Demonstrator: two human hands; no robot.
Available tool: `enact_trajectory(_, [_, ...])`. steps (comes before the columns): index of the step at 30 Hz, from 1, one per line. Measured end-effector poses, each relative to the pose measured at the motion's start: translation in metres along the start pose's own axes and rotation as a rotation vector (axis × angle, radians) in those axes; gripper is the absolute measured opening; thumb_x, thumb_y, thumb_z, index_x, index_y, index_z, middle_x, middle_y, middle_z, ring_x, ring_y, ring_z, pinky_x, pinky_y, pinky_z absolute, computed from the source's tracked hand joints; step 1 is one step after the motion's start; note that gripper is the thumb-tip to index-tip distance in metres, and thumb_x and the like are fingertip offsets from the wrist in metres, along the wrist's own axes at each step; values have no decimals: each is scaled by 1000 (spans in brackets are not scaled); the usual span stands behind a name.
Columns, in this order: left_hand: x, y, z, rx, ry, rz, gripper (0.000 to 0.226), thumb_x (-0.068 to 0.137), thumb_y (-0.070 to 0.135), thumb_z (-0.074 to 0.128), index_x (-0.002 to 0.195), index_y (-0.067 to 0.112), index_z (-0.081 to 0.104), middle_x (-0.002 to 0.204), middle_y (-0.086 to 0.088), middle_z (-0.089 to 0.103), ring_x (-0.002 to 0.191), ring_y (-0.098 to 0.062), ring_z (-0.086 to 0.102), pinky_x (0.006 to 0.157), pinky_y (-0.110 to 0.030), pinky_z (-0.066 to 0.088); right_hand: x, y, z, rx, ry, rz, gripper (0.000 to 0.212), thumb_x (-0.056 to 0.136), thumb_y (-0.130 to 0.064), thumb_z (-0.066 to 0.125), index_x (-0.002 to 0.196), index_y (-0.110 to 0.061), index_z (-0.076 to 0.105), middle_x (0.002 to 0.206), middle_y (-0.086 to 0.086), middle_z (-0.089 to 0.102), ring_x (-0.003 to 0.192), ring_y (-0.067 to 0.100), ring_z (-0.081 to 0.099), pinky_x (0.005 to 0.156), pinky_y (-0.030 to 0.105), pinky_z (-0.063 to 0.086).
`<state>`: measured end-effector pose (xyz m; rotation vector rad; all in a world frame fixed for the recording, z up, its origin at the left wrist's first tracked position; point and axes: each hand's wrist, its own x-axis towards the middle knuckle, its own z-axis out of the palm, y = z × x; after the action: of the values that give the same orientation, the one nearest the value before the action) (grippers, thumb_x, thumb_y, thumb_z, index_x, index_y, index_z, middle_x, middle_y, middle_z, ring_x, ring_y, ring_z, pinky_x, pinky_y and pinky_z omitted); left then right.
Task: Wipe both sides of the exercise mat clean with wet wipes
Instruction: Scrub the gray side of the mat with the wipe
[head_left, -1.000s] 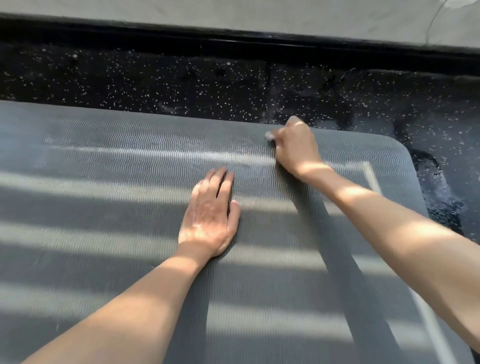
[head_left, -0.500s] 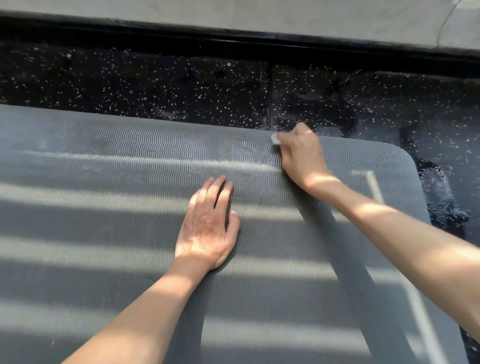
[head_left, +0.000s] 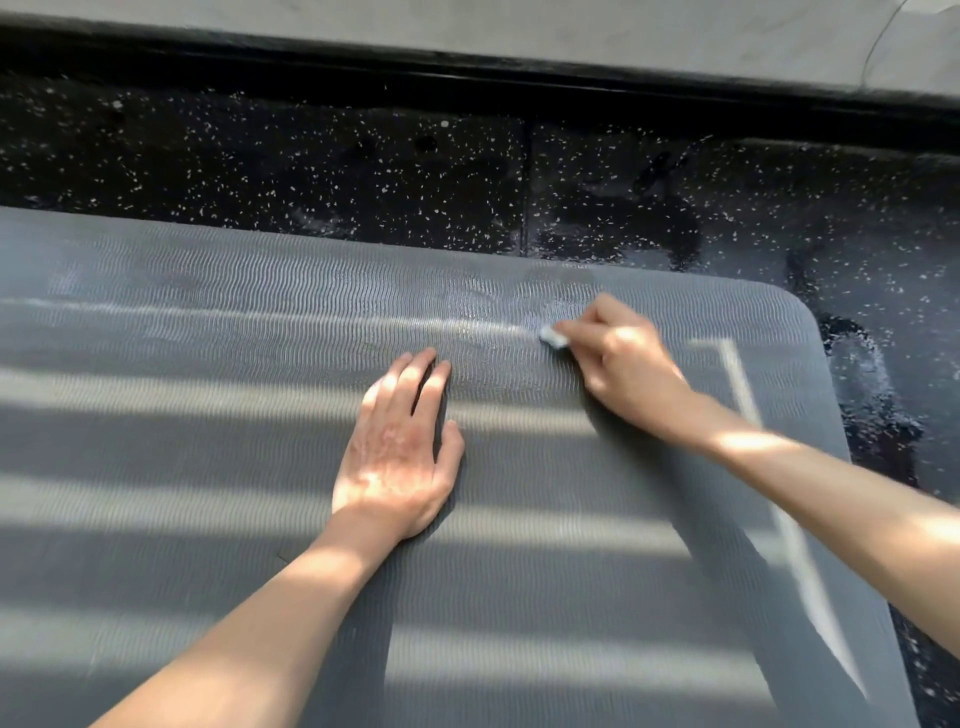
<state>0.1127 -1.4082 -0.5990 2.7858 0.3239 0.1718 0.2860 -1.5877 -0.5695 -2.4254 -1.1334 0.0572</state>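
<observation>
A grey ribbed exercise mat (head_left: 208, 467) lies flat on the floor and fills most of the view, striped with sunlight and shadow. My left hand (head_left: 400, 447) rests palm down on the mat's middle, fingers together and flat. My right hand (head_left: 623, 364) is closed around a small bunched white wet wipe (head_left: 553, 336), pressed onto the mat a little in from its far edge. Only the wipe's tip shows past my fingers. A damp sheen marks the mat just left of the wipe.
Black rubber flooring (head_left: 311, 182) with white speckles lies beyond the mat and along its right side. A pale wall base (head_left: 519, 31) with a dark strip below it runs across the top. A white line (head_left: 748, 415) is printed near the mat's right end.
My right hand has drawn the wipe back from the mat's far edge toward me. My left hand has stayed flat in the same place.
</observation>
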Motion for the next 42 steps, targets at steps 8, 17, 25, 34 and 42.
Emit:
enact_trajectory(8, [-1,1,-1,7,-12,-10,56,94,31,36,143,6,43,152,-9,37,143,-27,29,119,-38,20,9,10,0,-47,133,100,18,92,-11,57,98,-5,73,81,5,45,69,26,52,60,26,35])
enact_trajectory(17, [-1,1,-1,11,-31,-22,57,94,33,35,145,8,41,153,-7,35,144,-27,26,120,-35,16,32,22,3,-10,164,215,22,94,-18,55,98,-6,74,82,5,46,73,25,52,61,27,31])
enact_trajectory(25, [-1,1,-1,-1,-20,-15,57,94,33,36,144,7,43,152,-8,37,143,-28,29,120,-39,20,-23,-6,0,30,10,3,24,92,-20,53,93,-9,75,79,11,53,68,29,56,58,31,45])
enact_trajectory(34, [-1,0,-1,3,-23,-14,57,93,33,36,144,7,43,152,-9,37,143,-29,30,120,-37,19,-72,-33,7,182,-93,-136,18,84,-3,59,93,-6,74,79,10,54,66,27,56,55,32,47])
enact_trajectory(42, [0,-1,0,3,-25,-9,58,93,34,35,144,7,42,152,-9,36,143,-29,30,120,-39,21,-60,-27,9,119,38,-7,29,92,-22,48,91,-7,73,79,7,51,67,23,53,56,32,44])
